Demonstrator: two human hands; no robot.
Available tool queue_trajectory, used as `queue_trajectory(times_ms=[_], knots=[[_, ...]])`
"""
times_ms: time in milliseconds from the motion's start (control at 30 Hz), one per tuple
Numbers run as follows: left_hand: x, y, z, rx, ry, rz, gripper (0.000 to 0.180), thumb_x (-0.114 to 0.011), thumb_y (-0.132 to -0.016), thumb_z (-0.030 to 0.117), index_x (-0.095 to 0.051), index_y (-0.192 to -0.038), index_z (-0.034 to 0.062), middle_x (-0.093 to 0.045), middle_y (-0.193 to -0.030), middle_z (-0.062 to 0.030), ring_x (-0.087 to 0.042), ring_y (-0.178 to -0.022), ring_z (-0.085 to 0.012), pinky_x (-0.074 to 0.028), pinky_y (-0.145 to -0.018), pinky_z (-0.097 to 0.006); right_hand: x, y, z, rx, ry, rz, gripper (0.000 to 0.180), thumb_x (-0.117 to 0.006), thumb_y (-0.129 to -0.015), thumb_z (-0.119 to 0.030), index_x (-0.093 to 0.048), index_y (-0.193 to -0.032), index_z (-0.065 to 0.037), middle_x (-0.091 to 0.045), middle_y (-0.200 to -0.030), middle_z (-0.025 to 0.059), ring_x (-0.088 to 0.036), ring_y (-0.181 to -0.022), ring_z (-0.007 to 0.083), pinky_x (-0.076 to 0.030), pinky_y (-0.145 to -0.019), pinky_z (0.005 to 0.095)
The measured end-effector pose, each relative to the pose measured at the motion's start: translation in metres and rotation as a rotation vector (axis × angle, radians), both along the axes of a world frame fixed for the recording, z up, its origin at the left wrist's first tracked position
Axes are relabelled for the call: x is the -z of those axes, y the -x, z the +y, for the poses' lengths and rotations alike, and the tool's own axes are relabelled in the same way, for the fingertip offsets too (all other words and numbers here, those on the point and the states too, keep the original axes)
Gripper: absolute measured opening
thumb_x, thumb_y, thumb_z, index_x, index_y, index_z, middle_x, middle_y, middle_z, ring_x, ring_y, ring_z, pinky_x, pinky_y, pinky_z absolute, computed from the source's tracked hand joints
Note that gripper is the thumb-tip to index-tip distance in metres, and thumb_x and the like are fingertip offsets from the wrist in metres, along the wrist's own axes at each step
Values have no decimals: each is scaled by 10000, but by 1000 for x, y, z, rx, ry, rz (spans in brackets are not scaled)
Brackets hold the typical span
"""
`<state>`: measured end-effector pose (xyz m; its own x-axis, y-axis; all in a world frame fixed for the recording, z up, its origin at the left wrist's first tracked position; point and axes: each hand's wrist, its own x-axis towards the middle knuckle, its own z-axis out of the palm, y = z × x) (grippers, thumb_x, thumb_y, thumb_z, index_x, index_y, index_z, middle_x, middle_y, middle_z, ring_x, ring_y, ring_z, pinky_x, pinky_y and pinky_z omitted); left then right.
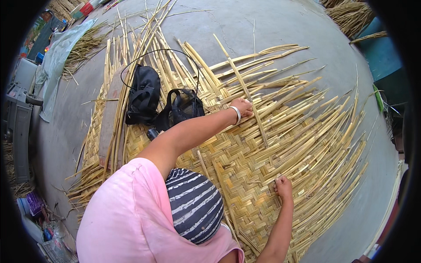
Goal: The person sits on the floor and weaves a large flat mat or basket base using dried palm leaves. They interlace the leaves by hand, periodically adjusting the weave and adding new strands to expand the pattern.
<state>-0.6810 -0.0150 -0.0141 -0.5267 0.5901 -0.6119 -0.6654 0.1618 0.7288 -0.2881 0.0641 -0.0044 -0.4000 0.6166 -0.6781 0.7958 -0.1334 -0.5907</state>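
A large herringbone mat [239, 186] woven from flattened yellow reed strips lies on the floor under me. Its loose strip ends fan out to the right and far side. My left hand [241, 108], with a silver bracelet on the wrist, is closed on a single reed strip [239, 74] that slants across the mat's far right part. Closer to me, my right hand [284, 186] is closed, fingertips pinched at the loose ends of the weave on a reed strip [272, 179]. My knee in striped dark cloth [195, 206] rests over the mat.
A black bag [145, 90] and a black mesh-and-strap item [182, 107] lie on the mat's left half, by a flat board [109, 114] with long reeds beside it. Grey concrete floor [280, 24] surrounds the mat. A grey cart [19, 114] stands far left; reed bundles [351, 17] lie far right.
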Motion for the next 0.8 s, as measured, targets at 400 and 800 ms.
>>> queue_trajectory(times_ms=[400, 800], knots=[[-18, 6, 16, 25, 128, 58, 135, -624, -863, 111, -511, -841, 41, -569, -657, -72, -590, -514, -174, -434, -368, -275, 1, -4, 4, -15, 26, -8, 196, -576, -898, -219, -530, -757, -90, -556, -589, 16, -479, -450, 82, -390, -403, 237], [-9, 26, -20, 112, 247, 297, 216, -605, -886, 232, -542, -889, 25, -634, -714, -78, -628, -571, -163, -460, -413, -259, 3, 11, 4, -250, -366, -176, 292, -561, -840, -346, -599, -846, -57, -638, -820, 174, -599, -802, 364, -462, -707, 447]])
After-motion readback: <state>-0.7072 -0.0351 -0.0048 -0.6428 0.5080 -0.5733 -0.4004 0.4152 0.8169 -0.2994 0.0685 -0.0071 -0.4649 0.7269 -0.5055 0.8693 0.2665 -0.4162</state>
